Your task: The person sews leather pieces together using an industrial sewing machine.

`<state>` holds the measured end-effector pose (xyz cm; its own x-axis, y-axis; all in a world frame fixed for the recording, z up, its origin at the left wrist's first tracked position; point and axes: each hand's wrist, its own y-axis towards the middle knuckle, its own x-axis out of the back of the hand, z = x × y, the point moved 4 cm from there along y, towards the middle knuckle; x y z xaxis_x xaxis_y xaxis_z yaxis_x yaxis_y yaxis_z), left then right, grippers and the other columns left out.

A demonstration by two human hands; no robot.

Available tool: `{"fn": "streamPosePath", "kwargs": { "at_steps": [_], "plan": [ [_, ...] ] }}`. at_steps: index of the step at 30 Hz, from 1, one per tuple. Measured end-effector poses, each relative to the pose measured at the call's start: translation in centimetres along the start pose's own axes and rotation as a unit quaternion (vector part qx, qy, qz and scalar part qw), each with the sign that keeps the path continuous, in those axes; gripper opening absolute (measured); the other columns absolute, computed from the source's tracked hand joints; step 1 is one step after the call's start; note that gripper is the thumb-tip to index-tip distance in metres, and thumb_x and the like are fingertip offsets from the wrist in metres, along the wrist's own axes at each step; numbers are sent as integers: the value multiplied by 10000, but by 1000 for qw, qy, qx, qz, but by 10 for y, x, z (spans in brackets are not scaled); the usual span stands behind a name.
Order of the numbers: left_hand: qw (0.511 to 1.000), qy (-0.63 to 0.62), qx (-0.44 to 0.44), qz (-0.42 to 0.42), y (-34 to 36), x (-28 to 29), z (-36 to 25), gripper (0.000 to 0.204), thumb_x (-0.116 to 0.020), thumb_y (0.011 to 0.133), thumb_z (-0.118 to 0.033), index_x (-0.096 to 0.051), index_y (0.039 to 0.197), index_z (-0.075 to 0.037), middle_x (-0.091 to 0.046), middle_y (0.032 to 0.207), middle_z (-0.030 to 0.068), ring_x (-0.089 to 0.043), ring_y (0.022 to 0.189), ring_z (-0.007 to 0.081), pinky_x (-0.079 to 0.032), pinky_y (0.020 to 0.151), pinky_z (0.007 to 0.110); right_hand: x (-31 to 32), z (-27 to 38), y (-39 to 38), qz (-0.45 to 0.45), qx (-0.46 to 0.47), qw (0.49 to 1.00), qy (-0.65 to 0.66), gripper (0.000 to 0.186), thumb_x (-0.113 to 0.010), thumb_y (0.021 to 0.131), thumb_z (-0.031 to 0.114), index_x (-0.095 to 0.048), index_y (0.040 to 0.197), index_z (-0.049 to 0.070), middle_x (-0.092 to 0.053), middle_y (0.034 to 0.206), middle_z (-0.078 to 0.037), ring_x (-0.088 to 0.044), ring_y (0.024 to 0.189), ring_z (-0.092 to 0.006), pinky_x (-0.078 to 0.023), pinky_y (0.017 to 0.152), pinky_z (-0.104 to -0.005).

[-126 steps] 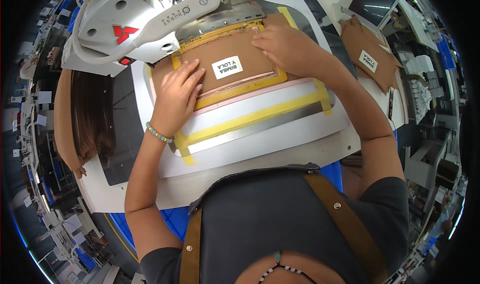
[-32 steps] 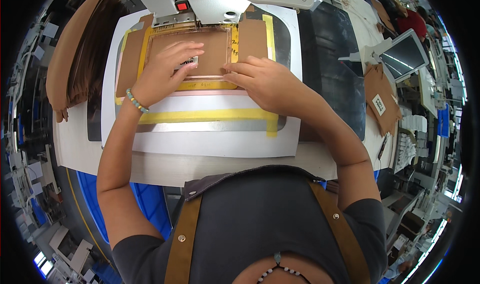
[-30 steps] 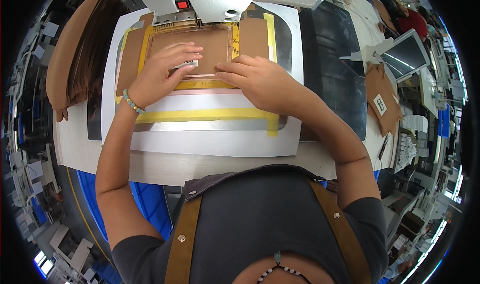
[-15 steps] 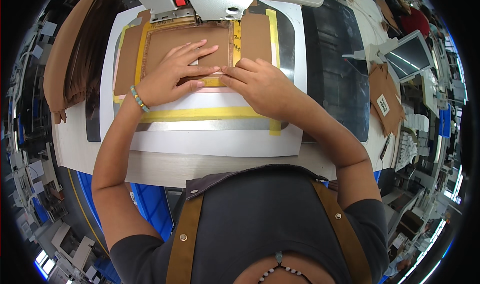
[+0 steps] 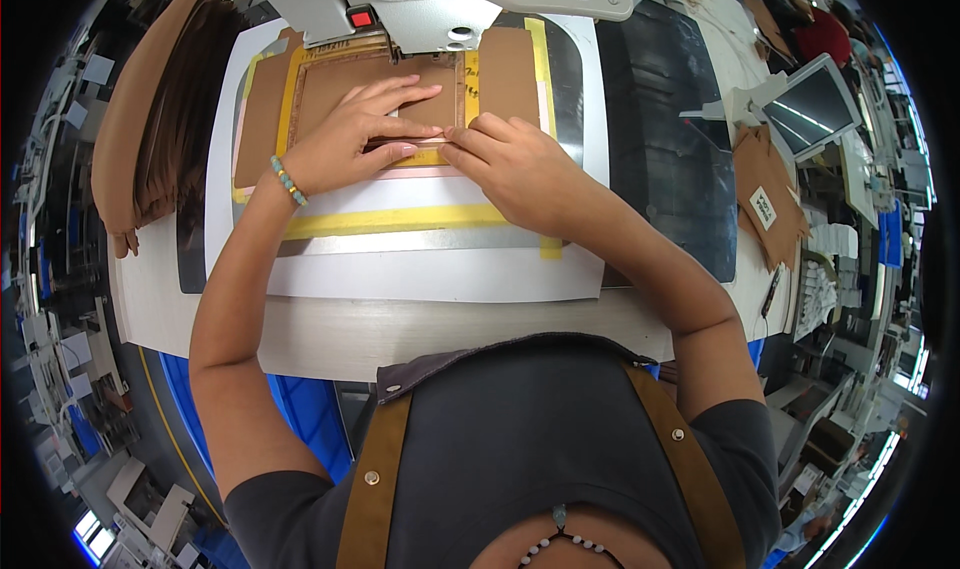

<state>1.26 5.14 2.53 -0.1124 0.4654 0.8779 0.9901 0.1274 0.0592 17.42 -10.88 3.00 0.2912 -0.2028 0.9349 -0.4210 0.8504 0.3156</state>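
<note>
My left hand (image 5: 360,137) lies flat with fingers spread on a brown sheet (image 5: 325,81) inside a brown-edged rectangular frame. Yellow tape (image 5: 472,94) runs along the frame's sides. At its near right corner, my right hand (image 5: 515,169) has thumb and fingers pressed together near a thin brown strip; whatever they grip is hidden. The left index fingertip nearly meets them. Under the frame are a taped metal plate (image 5: 572,89) and a white sheet (image 5: 440,274). A white machine head (image 5: 425,27) with a red switch hangs just beyond my fingers.
Brown sheets (image 5: 150,109) are stacked at the left. Dark panels (image 5: 665,149) flank the white sheet. To the right are a screen (image 5: 815,109), labelled brown pieces (image 5: 765,194) and a slim tool (image 5: 771,291). Blue bins (image 5: 305,404) stand below the table edge.
The white sheet and taped plate have slid slightly away from me, toward the machine head. My left thumb has come closer to its index finger. My right hand keeps its closed pose.
</note>
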Motion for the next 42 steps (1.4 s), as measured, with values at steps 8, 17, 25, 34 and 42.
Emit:
{"fn": "streamPosePath", "kwargs": {
  "at_steps": [8,17,25,34,42],
  "plan": [
    [999,19,-6,-25,13,2,17,382,-646,1005,-195,-758,1370,-211,-509,1654,56,-377,1567,337,-291,1276,488,9,-17,-4,-39,-7,999,1,356,-666,881,51,-712,1234,43,-699,1281,-92,-622,1175,-248,-512,942,-385],
    [996,48,61,-37,28,6,27,348,-634,1052,-288,-756,1366,-204,-612,1543,127,-528,1437,302,-286,1275,514,28,-67,-22,-92,-105,990,14,275,-661,941,73,-756,1196,33,-683,1365,-122,-582,1345,-310,-489,1093,-451],
    [993,36,67,-93,38,6,37,370,-627,1063,-288,-730,1398,-172,-671,1409,201,-585,1326,378,-369,1218,495,38,-60,-22,-117,-82,987,67,312,-668,932,30,-752,1232,40,-721,1278,-134,-622,1272,-325,-509,1065,-444],
    [988,15,123,-87,27,9,35,370,-607,1061,-205,-708,1393,-76,-650,1398,230,-605,1295,385,-459,1143,452,145,100,0,-162,-12,907,388,364,-660,928,9,-739,1276,84,-787,1023,-85,-718,874,-269,-585,859,-387],
    [965,45,145,-213,-29,41,79,364,-615,1053,-160,-683,1389,-37,-627,1483,148,-599,1336,323,-500,1101,367,178,121,-24,-246,-46,878,409,130,-659,967,61,-759,1024,120,-763,859,-51,-678,690,-194,-615,711,-373]
  ]
}}
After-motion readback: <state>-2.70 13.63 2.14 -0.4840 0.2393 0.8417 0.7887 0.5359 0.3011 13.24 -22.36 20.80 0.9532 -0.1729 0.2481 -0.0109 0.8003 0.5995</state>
